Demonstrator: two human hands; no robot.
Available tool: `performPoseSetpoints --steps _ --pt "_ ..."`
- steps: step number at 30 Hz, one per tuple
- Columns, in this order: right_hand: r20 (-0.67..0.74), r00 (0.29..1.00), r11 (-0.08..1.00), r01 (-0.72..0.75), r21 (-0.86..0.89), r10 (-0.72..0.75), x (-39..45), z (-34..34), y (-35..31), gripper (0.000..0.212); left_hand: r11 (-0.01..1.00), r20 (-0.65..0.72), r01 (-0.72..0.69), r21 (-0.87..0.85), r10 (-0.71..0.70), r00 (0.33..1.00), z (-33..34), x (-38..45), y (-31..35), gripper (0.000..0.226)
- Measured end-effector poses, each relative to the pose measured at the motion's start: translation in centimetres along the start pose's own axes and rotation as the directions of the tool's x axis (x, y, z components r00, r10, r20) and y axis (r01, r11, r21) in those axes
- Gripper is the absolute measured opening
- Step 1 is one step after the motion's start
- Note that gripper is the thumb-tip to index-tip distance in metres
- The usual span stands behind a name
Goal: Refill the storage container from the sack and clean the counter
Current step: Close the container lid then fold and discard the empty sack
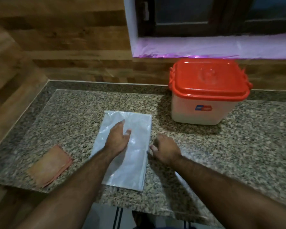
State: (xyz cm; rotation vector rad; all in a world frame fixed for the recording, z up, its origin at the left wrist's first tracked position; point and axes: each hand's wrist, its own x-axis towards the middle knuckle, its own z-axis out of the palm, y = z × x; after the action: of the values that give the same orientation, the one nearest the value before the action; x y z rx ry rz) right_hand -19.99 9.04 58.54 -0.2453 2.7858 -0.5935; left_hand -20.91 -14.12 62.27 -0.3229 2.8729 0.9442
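Left hand (118, 139): palm down on the sack (124, 151), fingers straight and slightly spread, pressing flat on the plastic a little above its middle; it grips nothing. Right hand (165, 149): palm down at the sack's right edge, fingers loosely extended toward the far side, thumb (153, 148) tip touching or just beside that edge. Whether the remaining right fingers rest on the counter (238, 146) or hover over it cannot be told; no grasp is visible. Sack: one, white glossy plastic, lying flat and apparently collapsed on the speckled granite counter, long axis running from the near edge away toward the wall, roughly centre of the worktop. Storage container (203, 113): one, white body with a small blue and red label on its front, standing upright to the right of and beyond the sack, well apart from both hands, close to the back wall under the window sill (205, 47). Its orange lid (208, 78) is seated on top, with latches visible at the left and right sides. Cloth (50, 167): one, orange, folded, lying flat on the counter near the front left edge, apart from the sack. Count: two hands, one sack, one container, one lid, one cloth.
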Motion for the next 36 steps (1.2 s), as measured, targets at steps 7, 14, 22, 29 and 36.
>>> performPoseSetpoints --steps 7,14,22,29,36 --pt "0.174 0.939 0.887 -0.34 0.312 0.298 3.2 3.1 -5.3 0.044 0.92 0.052 0.391 -0.01 -0.39 0.92 -2.8 2.8 -13.5 0.05" --pt "0.31 0.872 0.567 -0.484 0.666 0.379 6.8 4.6 -5.4 0.059 0.855 0.212 0.475 -0.206 -0.435 0.875 -5.4 4.8 -16.0 0.017" --pt "0.362 0.892 0.552 -0.451 0.701 0.27 6.9 2.4 -3.0 0.044 0.726 0.42 0.505 -0.468 -0.32 0.849 -6.7 6.6 -18.9 0.022" --pt "0.24 0.944 0.6 -0.328 0.73 0.225 6.5 2.7 -0.8 0.037 0.838 0.206 0.269 -0.474 -0.192 0.96 -5.8 6.2 -18.3 0.024" --pt "0.041 0.984 0.785 -0.163 0.598 0.173 5.9 2.5 -0.6 0.029 0.897 0.074 0.127 -0.423 -0.106 0.992 -5.1 4.9 -19.2 0.037"
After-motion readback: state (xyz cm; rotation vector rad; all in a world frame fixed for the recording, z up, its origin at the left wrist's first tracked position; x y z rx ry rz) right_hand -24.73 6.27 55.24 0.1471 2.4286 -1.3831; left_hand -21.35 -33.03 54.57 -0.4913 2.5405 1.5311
